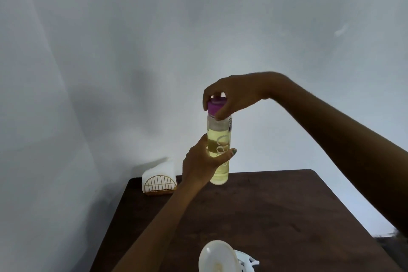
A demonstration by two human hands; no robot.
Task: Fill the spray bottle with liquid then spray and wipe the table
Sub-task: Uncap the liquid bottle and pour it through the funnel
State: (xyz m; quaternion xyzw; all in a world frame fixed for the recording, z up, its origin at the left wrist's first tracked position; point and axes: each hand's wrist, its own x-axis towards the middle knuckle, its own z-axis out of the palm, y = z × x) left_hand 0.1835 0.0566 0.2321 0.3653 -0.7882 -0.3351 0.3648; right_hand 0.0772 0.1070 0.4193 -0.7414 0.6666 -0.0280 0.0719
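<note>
1. Pale, plain wall [132, 51] fills most of the view, with a dark brown wooden bench [276, 216] below it, its far corners rounded.
2. Held upright in the air above the far edge of the bench is a clear cylindrical bottle [219, 146], smooth-sided, about three-quarters full of pale yellow liquid, with faint white lettering on its side.
3. The left hand [202, 162] has its grip wrapped round the lower middle of the bottle, thumb across the front, the forearm rising from the bottom edge of the view.
4. The right hand [234, 95] comes in from the right, wrist bent downward, its grip narrow: fingertips and thumb pinch the purple cap [215, 106] on top of the bottle.
5. At the near edge of the bench stands a white plastic spray bottle [217, 257], only its rounded top in view, with a white trigger head [247, 264] just beside it.
6. On the far left corner sits a gold wire holder [159, 186] with folded white napkins [160, 170] upright in it.
</note>
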